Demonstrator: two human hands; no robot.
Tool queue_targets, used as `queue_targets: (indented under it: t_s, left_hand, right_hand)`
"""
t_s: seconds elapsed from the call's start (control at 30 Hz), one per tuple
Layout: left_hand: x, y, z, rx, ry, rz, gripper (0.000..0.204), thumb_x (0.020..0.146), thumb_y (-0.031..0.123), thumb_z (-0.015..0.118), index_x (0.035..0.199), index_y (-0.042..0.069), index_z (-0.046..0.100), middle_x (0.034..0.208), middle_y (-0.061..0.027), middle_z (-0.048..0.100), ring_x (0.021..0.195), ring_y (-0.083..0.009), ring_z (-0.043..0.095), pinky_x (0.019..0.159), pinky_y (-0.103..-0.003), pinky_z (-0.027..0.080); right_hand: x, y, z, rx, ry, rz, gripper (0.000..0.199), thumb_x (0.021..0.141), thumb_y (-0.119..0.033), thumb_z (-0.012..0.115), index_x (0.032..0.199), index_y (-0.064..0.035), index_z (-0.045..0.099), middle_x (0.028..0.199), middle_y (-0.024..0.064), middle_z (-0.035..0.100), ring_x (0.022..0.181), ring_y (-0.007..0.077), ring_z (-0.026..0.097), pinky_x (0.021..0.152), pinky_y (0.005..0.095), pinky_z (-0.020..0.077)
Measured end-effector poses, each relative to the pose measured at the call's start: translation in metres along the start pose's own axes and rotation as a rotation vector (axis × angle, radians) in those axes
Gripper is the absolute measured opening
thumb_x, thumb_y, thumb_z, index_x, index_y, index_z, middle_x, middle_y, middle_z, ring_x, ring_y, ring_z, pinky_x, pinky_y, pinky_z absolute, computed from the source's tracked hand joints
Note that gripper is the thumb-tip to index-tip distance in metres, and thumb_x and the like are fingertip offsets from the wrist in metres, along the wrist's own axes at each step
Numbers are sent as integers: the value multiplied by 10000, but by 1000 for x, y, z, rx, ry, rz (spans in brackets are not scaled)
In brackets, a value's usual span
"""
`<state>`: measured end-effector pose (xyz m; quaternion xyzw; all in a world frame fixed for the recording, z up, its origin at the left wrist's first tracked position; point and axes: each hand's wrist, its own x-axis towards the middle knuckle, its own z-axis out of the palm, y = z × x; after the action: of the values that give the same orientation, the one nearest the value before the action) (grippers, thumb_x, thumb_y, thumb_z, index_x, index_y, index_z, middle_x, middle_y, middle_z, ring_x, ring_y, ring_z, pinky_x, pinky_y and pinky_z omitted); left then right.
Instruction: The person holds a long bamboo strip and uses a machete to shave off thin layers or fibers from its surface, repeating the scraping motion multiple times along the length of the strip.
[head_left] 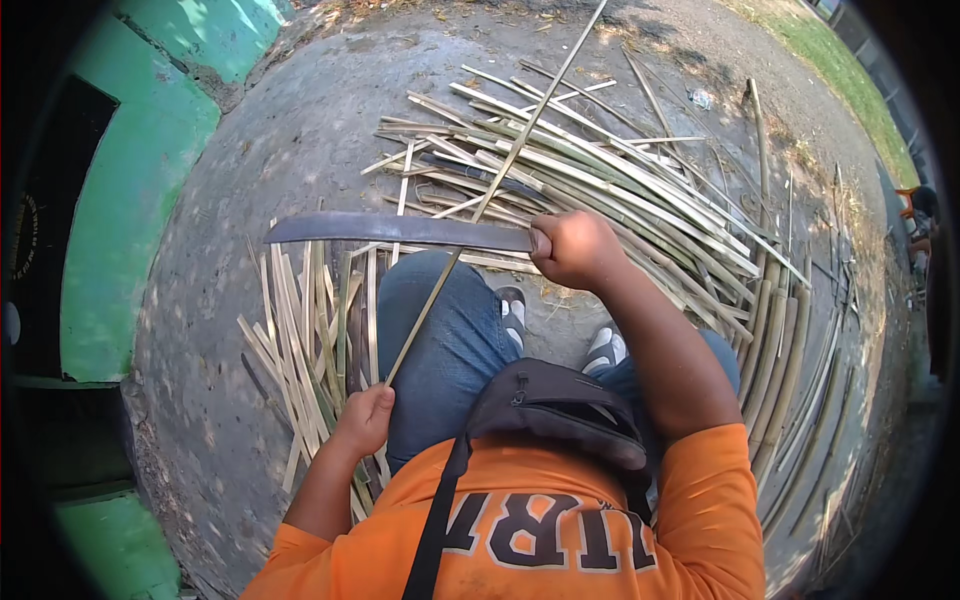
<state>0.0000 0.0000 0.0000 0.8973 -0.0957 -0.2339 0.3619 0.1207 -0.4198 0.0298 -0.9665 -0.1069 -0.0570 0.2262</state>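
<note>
My right hand (575, 250) is closed round the handle of a machete (400, 231), held level in front of me with its long dark blade pointing left. Down at the left, beside my thigh, my left hand (365, 418) grips the lower end of a long thin bamboo strip (512, 155). From that hand the strip slants up and to the right, out past the top of the view. Blade and strip cross above my left knee; whether they touch I cannot tell. Most of the machete's handle is hidden by my fingers.
A large pile of split bamboo (620, 190) lies ahead on the grey ground. More split strips (300, 340) lie at my left, and round bamboo poles (775, 350) at my right. A green wall (135, 220) stands on the left. A dark waist bag (550, 410) rests on my lap.
</note>
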Motion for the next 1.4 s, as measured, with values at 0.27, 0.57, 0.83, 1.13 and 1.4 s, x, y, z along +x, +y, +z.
queue_targets:
  t_s: [0.27,0.57,0.83,1.13,1.4]
  left_hand:
    - [3,-5,-2,-375,-139,-149,574,1104,566,377,827,78,499,703,27,410,618,-102,369,570,-276,339]
    - [-1,-13,2,-177,-58,-71,639,1106,544,379,823,-2,555,652,-77,523,616,-200,485,610,-373,434]
    - [0,-4,-2,-100,-43,-80,646,1103,541,388,874,-31,584,644,-138,518,622,-250,525,634,-407,453]
    - [-1,-3,3,-75,-30,-75,662,1100,552,388,876,-40,583,651,-138,527,633,-254,535,640,-410,456]
    - [0,6,-3,-80,-31,-75,659,1103,542,388,881,-46,586,657,-140,539,641,-252,546,649,-410,459]
  right_hand:
    - [5,15,11,-95,-49,-40,168,868,-248,594,804,-107,658,720,168,670,712,406,666,678,537,537]
    - [-9,-10,-8,-52,-57,-33,171,853,-279,639,821,-120,693,745,152,705,762,383,700,704,506,567]
    - [1,6,-10,-184,-76,105,306,960,-334,517,862,-127,720,790,161,711,798,379,705,739,514,570]
    - [-13,-20,-1,-86,-135,-17,163,840,-305,655,868,-157,717,779,138,719,769,364,716,711,503,578]
    - [-3,-1,15,-112,-129,45,177,844,-293,634,854,-134,710,766,149,713,766,383,711,710,502,577]
